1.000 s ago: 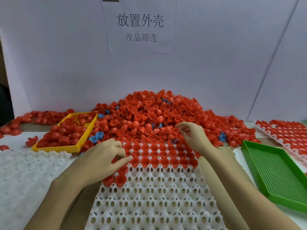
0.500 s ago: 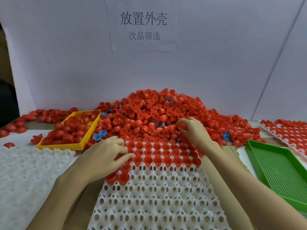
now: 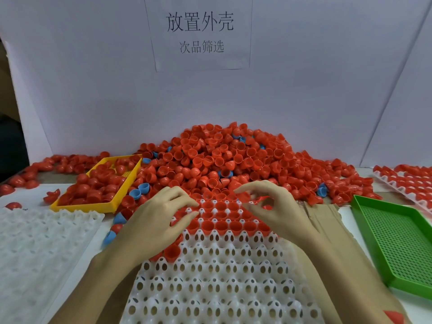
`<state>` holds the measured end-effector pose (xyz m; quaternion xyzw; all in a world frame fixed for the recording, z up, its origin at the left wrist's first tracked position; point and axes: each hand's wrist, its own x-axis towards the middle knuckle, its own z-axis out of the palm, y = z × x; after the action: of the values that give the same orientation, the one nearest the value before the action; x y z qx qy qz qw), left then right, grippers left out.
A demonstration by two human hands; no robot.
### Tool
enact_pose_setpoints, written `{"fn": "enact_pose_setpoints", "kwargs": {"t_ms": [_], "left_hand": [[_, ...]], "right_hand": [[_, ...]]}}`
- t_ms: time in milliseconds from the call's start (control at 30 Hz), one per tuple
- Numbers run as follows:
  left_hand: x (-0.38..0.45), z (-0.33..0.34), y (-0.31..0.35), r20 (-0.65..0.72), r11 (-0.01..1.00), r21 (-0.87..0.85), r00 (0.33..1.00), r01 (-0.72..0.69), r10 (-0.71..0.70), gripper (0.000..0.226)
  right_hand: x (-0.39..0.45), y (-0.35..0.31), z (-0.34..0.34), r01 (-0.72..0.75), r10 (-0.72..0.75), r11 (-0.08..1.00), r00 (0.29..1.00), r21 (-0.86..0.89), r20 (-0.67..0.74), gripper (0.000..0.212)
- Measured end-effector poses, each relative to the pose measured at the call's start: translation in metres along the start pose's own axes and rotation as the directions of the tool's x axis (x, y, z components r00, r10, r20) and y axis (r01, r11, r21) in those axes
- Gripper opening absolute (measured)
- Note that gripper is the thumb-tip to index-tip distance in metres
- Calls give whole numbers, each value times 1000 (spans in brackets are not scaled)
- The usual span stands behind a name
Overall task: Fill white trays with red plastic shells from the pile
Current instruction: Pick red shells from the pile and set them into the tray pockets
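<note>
Paper sign (image 3: 199, 33) up on the wall reads 放置外壳, then 次品筛选. Huge shell pile (image 3: 224, 160) below it, spilling onto the tray (image 3: 217, 272), far rows already filled. Left hand (image 3: 159, 220) loose, fingers on seated shells. Right hand (image 3: 275, 206) curled; grip unclear.

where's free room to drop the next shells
Free: the white tray's near rows, below the filled red rows, and the green tray at right. Crowded: the pile behind and the yellow tray at left.
</note>
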<state>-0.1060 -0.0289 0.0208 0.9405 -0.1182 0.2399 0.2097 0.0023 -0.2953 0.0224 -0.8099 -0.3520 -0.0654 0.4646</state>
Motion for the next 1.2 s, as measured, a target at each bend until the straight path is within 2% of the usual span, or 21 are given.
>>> {"fn": "enact_pose_setpoints", "kwargs": {"t_ms": [200,300,367,567,667,800,833,867,933,967,1033,1133,1200], "left_hand": [[1,15,16,1,948,-298,993,110,-115,47],[2,18,24,36,891,-422,985,170,-171,50],[2,19,27,53,854,-484,981,190,-188,45],[2,14,26,68,841,-494,974,220,-215,23],[4,13,28,91,768,-592,966,247,-240,16],[5,9,24,151,619,-689,910,377,-386,16],[6,6,20,125,639,-668,905,381,-407,13],[6,2,14,46,712,-600,904,365,-424,8],[5,-6,-6,-204,905,-274,899,327,-387,11],[3,-11,-16,-290,942,-80,896,327,-336,13],[0,-19,-36,-336,922,130,891,365,-305,16],[-7,-18,-54,-266,840,233,863,489,-429,12],[-8,-14,-56,-194,792,294,845,534,-498,23]], "right_hand": [[-7,-13,9,30,-43,996,984,80,170,35],[-9,-16,12,54,-77,993,970,103,233,34],[-10,-18,13,54,-85,991,963,125,255,32],[-11,-21,9,44,-86,987,956,154,280,30],[-11,-22,8,50,-94,985,957,164,275,29],[-12,-20,4,37,-74,989,964,145,255,29],[-12,-20,2,32,-67,989,967,142,247,29],[-11,-19,-1,30,-63,990,969,139,238,30],[-11,-18,-5,33,-62,991,974,133,217,32],[-11,-18,-6,32,-60,990,976,134,208,32],[-11,-18,-8,27,-53,991,979,132,198,32],[-10,-19,-9,37,-57,993,982,112,181,31],[-11,-19,-9,40,-59,993,983,110,173,30]]}}
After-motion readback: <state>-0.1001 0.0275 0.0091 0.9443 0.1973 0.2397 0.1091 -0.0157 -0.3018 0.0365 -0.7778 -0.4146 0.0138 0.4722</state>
